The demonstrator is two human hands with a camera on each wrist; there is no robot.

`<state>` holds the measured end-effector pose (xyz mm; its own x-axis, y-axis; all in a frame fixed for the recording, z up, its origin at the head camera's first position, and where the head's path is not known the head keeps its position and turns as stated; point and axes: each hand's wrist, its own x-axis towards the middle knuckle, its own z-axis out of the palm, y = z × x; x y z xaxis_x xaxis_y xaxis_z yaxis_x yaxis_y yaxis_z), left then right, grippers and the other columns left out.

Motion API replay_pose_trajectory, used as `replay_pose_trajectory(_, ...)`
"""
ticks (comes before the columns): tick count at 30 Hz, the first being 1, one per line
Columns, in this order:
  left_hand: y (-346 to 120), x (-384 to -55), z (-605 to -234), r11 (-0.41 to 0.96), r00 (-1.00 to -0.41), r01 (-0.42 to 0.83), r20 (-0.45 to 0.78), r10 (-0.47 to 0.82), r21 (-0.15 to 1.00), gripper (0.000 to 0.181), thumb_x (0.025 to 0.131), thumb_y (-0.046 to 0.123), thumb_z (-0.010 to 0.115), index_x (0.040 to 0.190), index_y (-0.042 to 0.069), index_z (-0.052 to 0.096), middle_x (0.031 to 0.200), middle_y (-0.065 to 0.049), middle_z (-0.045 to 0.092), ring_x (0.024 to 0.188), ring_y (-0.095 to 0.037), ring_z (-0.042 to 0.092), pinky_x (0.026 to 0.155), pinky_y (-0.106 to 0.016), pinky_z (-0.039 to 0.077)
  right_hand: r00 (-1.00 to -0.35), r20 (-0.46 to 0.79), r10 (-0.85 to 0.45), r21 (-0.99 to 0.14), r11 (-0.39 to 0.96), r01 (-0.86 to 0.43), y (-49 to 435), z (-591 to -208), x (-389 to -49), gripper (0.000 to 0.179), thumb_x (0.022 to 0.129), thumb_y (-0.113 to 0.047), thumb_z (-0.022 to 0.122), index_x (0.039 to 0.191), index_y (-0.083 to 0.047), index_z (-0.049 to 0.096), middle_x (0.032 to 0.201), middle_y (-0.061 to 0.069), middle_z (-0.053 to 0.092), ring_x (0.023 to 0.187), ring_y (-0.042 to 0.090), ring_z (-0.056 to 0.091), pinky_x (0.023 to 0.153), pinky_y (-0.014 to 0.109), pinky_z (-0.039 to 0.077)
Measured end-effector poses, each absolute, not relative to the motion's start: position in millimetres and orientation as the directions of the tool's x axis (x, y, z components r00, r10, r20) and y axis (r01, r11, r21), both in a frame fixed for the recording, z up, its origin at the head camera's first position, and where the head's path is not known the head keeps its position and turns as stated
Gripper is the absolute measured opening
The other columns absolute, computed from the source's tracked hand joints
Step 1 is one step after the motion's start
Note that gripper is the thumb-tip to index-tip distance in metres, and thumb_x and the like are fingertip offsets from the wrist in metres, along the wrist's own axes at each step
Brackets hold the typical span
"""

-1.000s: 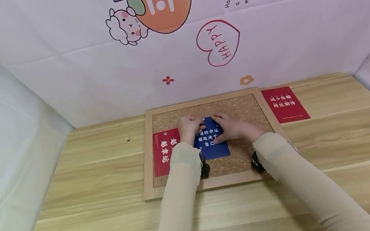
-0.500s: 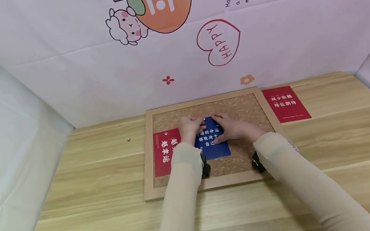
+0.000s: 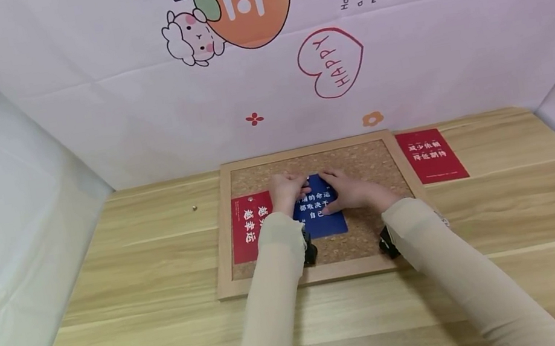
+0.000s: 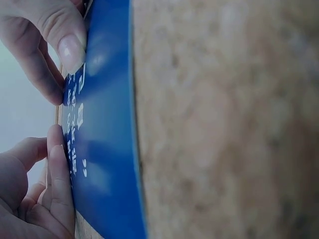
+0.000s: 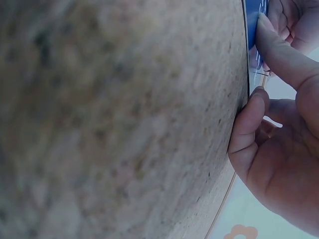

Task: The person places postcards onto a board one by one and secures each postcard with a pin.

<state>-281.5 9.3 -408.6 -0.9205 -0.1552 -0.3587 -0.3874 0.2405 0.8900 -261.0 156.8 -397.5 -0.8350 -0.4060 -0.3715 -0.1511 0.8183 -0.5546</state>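
Note:
A blue card [image 3: 327, 226] with white characters lies on a framed cork board [image 3: 376, 236]. At its top edge my left hand [image 3: 285, 191] has its fingers curled in, a small shiny pushpin [image 3: 307, 178] showing right at the fingertips. My right hand [image 3: 355, 192] rests over the card's right side, thumb on its face and fingers spread toward the top edge. In the right wrist view, the right thumb [image 5: 266, 30] presses against the blue card [image 5: 252, 25]. The left wrist view shows the left hand [image 4: 35, 199] low against the card, the pin hidden there.
To the left, a red card [image 3: 242, 246] lies on the cork with a pin [image 3: 250, 199] near its top. Another red card [image 3: 431, 156] lies on the wooden table [image 3: 144, 330], right of the frame. A loose pin [image 3: 194, 208] sits left of the board.
Both hands hold the same place on the blue card. The whole head view has shifted slightly, with the scene a little further right.

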Motion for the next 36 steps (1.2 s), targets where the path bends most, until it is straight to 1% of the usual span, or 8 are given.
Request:
replay_pose_trajectory(9, 10.0, -282.0, -406.5, 0.236, -0.923, -0.382, -0.354, -0.152, 0.893, 0.022, 0.093, 0.015, 0.062, 0.104, -0.002, 0.070, 0.096, -0.016, 0.074, 0.048, -0.003, 0.056, 0.044, -0.012, 0.046, -0.834, -0.369, -0.411, -0.563, 0.813, -0.151, 156.1, -392.1, -259.4, 0.090, 0.091, -0.024, 0.065, 0.152, 0.003, 0.005, 0.159, 0.024, -0.001, 0.146, 0.044, 0.005, 0.119, 0.056, 0.018)
replay_pose_trajectory(14, 9.0, -283.0, -407.1, 0.229, -0.918, -0.392, -0.365, -0.153, 0.891, 0.022, 0.093, 0.016, 0.062, 0.104, 0.000, 0.071, 0.097, -0.014, 0.074, 0.052, -0.004, 0.061, 0.052, -0.014, 0.052, -0.832, -0.371, -0.412, -0.561, 0.813, -0.153, 155.4, -391.8, -259.4, 0.090, 0.090, -0.023, 0.066, 0.152, 0.004, 0.005, 0.159, 0.025, -0.001, 0.146, 0.044, 0.005, 0.119, 0.056, 0.018)
replay_pose_trajectory(17, 7.6, -285.0, -408.8, 0.218, -0.920, -0.388, -0.363, -0.147, 0.895, 0.020, 0.093, 0.015, 0.062, 0.101, -0.001, 0.071, 0.091, -0.013, 0.075, 0.058, -0.009, 0.067, 0.058, -0.019, 0.056, -0.831, -0.373, -0.412, -0.558, 0.815, -0.154, 155.2, -391.2, -259.1, 0.090, 0.090, -0.024, 0.066, 0.152, 0.004, 0.005, 0.159, 0.025, -0.001, 0.146, 0.044, 0.005, 0.118, 0.056, 0.017)
replay_pose_trajectory(20, 6.7, -286.2, -411.0, 0.201, -0.925, -0.376, -0.353, -0.143, 0.905, 0.018, 0.092, 0.013, 0.062, 0.096, -0.001, 0.071, 0.082, -0.012, 0.074, 0.060, -0.013, 0.069, 0.058, -0.022, 0.057, -0.831, -0.377, -0.409, -0.556, 0.818, -0.150, 155.0, -390.5, -258.8, 0.090, 0.090, -0.024, 0.066, 0.152, 0.003, 0.005, 0.159, 0.024, -0.001, 0.146, 0.044, 0.005, 0.118, 0.056, 0.017)
replay_pose_trajectory(23, 7.6, -286.0, -411.3, 0.200, -0.922, -0.382, -0.356, -0.154, 0.902, 0.018, 0.092, 0.014, 0.062, 0.097, -0.001, 0.071, 0.084, -0.012, 0.074, 0.060, -0.013, 0.069, 0.057, -0.021, 0.056, -0.832, -0.379, -0.406, -0.553, 0.820, -0.148, 154.9, -391.2, -259.3, 0.090, 0.091, -0.024, 0.065, 0.152, 0.003, 0.006, 0.159, 0.024, -0.001, 0.146, 0.044, 0.005, 0.118, 0.056, 0.017)
replay_pose_trajectory(25, 9.1, -284.5, -409.6, 0.211, -0.916, -0.394, -0.365, -0.165, 0.894, 0.020, 0.093, 0.015, 0.062, 0.101, -0.001, 0.071, 0.091, -0.014, 0.074, 0.058, -0.010, 0.067, 0.057, -0.018, 0.055, -0.831, -0.381, -0.405, -0.552, 0.821, -0.147, 154.9, -392.2, -259.7, 0.090, 0.091, -0.024, 0.065, 0.152, 0.003, 0.006, 0.159, 0.024, -0.001, 0.146, 0.044, 0.005, 0.118, 0.056, 0.017)
replay_pose_trajectory(29, 11.1, -279.1, -404.3, 0.228, -0.917, -0.392, -0.357, -0.179, 0.891, 0.021, 0.093, 0.015, 0.061, 0.105, -0.001, 0.070, 0.098, -0.016, 0.074, 0.052, -0.004, 0.058, 0.048, -0.011, 0.048, -0.831, -0.383, -0.404, -0.553, 0.821, -0.145, 154.8, -393.4, -259.7, 0.090, 0.091, -0.025, 0.065, 0.152, 0.003, 0.005, 0.159, 0.023, -0.002, 0.146, 0.044, 0.005, 0.119, 0.056, 0.017)
replay_pose_trajectory(36, 10.0, -275.5, -400.8, 0.237, -0.923, -0.377, -0.343, -0.175, 0.895, 0.022, 0.093, 0.014, 0.061, 0.106, -0.002, 0.070, 0.098, -0.017, 0.073, 0.052, -0.005, 0.058, 0.045, -0.011, 0.045, -0.833, -0.380, -0.402, -0.552, 0.821, -0.145, 154.5, -395.2, -260.1, 0.091, 0.090, -0.026, 0.066, 0.152, 0.002, 0.005, 0.159, 0.023, -0.002, 0.147, 0.043, 0.004, 0.119, 0.056, 0.016)
